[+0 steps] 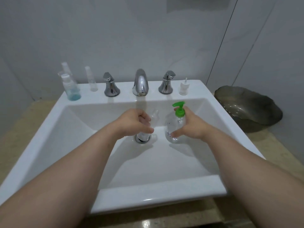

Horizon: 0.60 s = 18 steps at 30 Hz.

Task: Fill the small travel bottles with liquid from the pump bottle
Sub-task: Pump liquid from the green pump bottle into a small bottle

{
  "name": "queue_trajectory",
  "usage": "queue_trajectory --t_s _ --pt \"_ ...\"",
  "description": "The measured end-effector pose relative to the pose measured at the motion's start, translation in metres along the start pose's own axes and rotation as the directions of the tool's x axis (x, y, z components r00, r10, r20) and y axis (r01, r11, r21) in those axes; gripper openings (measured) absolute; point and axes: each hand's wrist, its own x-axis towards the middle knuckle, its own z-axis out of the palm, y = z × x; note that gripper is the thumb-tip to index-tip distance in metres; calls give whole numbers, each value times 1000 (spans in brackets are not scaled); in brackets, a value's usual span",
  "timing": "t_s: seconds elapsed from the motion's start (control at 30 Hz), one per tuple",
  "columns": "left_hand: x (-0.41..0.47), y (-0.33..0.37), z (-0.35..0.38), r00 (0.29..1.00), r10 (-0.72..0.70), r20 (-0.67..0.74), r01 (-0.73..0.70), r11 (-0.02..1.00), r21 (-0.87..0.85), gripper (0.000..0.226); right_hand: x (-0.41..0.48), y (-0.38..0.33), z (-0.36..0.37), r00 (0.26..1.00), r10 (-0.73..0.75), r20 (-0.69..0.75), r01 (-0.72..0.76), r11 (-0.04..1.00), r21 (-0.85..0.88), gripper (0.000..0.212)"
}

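Over the white sink [49, 122], my right hand [191, 125] grips a clear pump bottle [174, 129] with a green pump head [179, 109]; its nozzle points left. My left hand [136, 122] is closed around a small clear travel bottle [153, 118], held upright above the drain [142, 139], its open neck just left of the pump nozzle. Most of the small bottle is hidden by my fingers. On the back ledge at left stand a travel spray bottle with blue liquid [71, 89], another clear bottle behind it [65, 68] and a slim clear bottle [90, 79].
A chrome faucet [140, 83] with two handles [111, 85] [166, 83] stands on the sink's back ledge. A small white spray cap [184, 87] sits right of the handles. A dark metallic leaf-shaped dish [248, 107] rests on the beige counter at right.
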Motion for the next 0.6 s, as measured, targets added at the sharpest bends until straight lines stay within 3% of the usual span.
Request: queue_trajectory --t_s 0.17,0.3,0.6 --pt "4 -5 1 999 41 -10 -40 997 65 38 13 1 5 994 -80 -70 65 978 -196 86" --pt "6 -3 1 998 56 -24 -54 996 73 39 21 -15 3 998 -58 -26 39 880 -474 97" --pt "7 -5 3 998 29 -59 -23 994 106 38 20 -26 6 999 -35 15 36 755 -655 100"
